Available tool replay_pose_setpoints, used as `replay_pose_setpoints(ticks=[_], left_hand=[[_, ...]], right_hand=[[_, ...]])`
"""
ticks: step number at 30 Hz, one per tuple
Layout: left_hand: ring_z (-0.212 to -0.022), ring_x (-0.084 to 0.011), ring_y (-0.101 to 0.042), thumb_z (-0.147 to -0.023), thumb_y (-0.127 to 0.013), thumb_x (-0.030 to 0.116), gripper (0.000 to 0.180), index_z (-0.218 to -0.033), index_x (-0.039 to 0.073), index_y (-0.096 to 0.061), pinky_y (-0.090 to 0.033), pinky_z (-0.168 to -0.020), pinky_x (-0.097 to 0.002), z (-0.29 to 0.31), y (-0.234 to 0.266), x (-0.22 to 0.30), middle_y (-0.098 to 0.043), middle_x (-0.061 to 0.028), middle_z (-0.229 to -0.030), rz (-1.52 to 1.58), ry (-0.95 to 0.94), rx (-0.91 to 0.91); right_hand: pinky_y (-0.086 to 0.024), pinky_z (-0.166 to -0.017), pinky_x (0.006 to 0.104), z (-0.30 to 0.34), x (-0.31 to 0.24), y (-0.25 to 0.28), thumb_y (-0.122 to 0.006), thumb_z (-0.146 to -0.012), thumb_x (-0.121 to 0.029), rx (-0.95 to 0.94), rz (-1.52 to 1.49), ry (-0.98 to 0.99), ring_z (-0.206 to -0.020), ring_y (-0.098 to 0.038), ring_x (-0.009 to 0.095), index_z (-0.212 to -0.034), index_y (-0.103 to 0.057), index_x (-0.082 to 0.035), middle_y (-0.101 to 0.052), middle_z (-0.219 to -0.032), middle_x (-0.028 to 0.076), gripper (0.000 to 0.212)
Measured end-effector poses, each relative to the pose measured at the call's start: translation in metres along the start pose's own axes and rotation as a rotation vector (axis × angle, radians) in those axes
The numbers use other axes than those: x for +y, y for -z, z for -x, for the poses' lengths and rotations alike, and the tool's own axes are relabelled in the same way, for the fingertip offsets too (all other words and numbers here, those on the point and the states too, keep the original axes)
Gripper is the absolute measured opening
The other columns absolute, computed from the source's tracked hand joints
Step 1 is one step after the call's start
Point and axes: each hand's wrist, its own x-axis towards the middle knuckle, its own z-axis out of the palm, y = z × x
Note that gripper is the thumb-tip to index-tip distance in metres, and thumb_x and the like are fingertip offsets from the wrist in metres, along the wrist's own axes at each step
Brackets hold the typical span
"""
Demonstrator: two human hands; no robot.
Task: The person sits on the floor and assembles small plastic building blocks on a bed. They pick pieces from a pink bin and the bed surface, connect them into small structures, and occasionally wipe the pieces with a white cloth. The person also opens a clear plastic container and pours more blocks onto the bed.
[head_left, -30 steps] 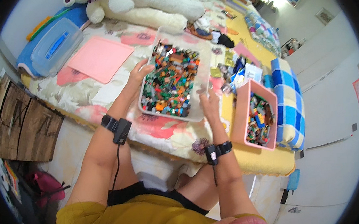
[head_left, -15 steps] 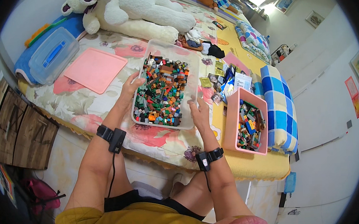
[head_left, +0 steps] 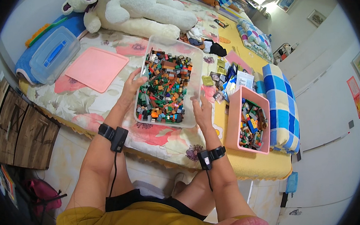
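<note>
A clear plastic box point(head_left: 194, 64) lies on the bed in front of me, full of loose mixed building bricks point(head_left: 166, 90). My left hand point(head_left: 132, 90) is at its left wall, with the thumb over the rim and the fingers along the outside. At the right wall, near the front corner, my right hand point(head_left: 203, 112) grips in the same way, its fingers partly hidden. To the right of the box stands a pink bin point(head_left: 234, 127) holding more bricks point(head_left: 251, 124). A pink lid point(head_left: 98, 69) rests flat to the left.
A clear lid with a blue handle point(head_left: 55, 56) leans at the far left. Large white plush bears point(head_left: 145, 15) lie behind the box. Small packets point(head_left: 231, 82) and dark cloths point(head_left: 215, 48) are strewn at the right. A checked blue pillow point(head_left: 280, 106) borders the pink bin.
The clear box has shifted slightly away from me and to the right, with both hands still on its walls. The pink bin and pink lid stay in place on the bed.
</note>
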Motion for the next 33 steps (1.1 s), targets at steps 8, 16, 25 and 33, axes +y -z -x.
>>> replay_pose_setpoints(ticks=[8,16,25,33], left_hand=[[-0.123,-0.0232,-0.054,-0.081,-0.074,0.047,0.093,-0.153,0.003,-0.034,-0.036,-0.107,-0.0384,-0.019,0.002,-0.004,-0.060,-0.0160,-0.129,0.003,-0.087,-0.078],[-0.117,-0.0230,-0.055,-0.079,-0.071,0.052,0.098,-0.155,0.006,-0.030,-0.037,-0.100,-0.0375,-0.014,-0.005,0.010,-0.062,-0.0153,-0.122,-0.132,-0.064,-0.079],[-0.120,-0.0253,-0.055,-0.078,-0.070,0.052,0.102,-0.155,0.001,-0.027,-0.037,-0.104,-0.0417,-0.010,-0.007,0.015,-0.060,-0.0187,-0.126,-0.142,-0.045,-0.077],[-0.124,-0.0288,-0.053,-0.075,-0.071,0.052,0.104,-0.156,0.003,-0.027,-0.036,-0.109,-0.0417,-0.006,-0.006,0.019,-0.055,-0.0224,-0.131,-0.190,-0.034,-0.072]], right_hand=[[-0.048,-0.073,0.0279,-0.010,0.007,-0.001,-0.058,-0.095,-0.016,0.084,0.008,0.142,-0.079,-0.059,0.011,-0.122,-0.065,0.001,-0.071,-0.099,0.008,0.032],[-0.049,-0.077,0.0299,-0.010,0.003,-0.001,-0.056,-0.096,-0.011,0.085,0.014,0.132,-0.085,-0.061,0.015,-0.123,-0.063,0.002,-0.071,-0.102,0.010,0.031],[-0.051,-0.081,0.0352,-0.006,-0.003,-0.001,-0.056,-0.095,-0.009,0.108,0.064,0.175,-0.089,-0.067,0.025,-0.121,-0.062,0.002,-0.070,-0.100,0.018,0.028],[-0.050,-0.079,0.0385,-0.003,-0.004,-0.003,-0.055,-0.094,-0.007,0.146,0.075,0.262,-0.085,-0.065,0.031,-0.113,-0.061,0.002,-0.066,-0.095,0.019,0.022]])
